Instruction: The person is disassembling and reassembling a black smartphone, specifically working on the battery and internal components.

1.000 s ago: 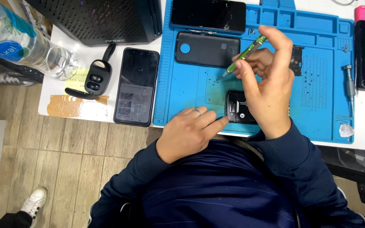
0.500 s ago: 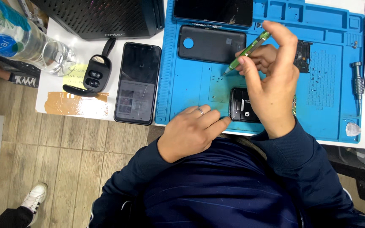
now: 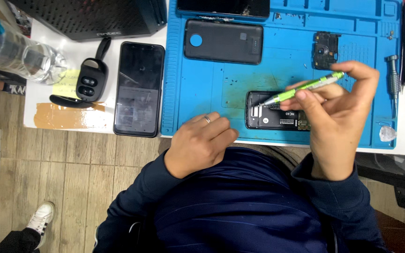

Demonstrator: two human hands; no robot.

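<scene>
The opened phone point(image 3: 277, 111) lies back-up, its cover off, near the front edge of the blue repair mat point(image 3: 202, 79). The right hand point(image 3: 338, 117) is closed around a green screwdriver point(image 3: 305, 87), pinched between thumb and fingertips, with the tip pointing down-left onto the upper part of the opened phone; the hand covers the phone's right end. The left hand point(image 3: 200, 143) holds nothing: it rests loosely curled, knuckles up, on the mat's front edge just left of the opened phone, with a ring on one finger.

Farther back on the mat from the opened phone lies a dark back cover point(image 3: 223, 41) with a round hole, and beyond that a dark phone screen point(image 3: 223, 7) at the mat's far edge. To the back right of the opened phone sits a small black camera module frame point(image 3: 325, 49). A grey screwdriver point(image 3: 393, 75) lies at the mat's right edge.

Left of the mat, on the white worktop point(image 3: 71, 119), lie a black smartphone point(image 3: 138, 89) face up, a car key fob point(image 3: 90, 79) and a plastic water bottle point(image 3: 19, 51).
</scene>
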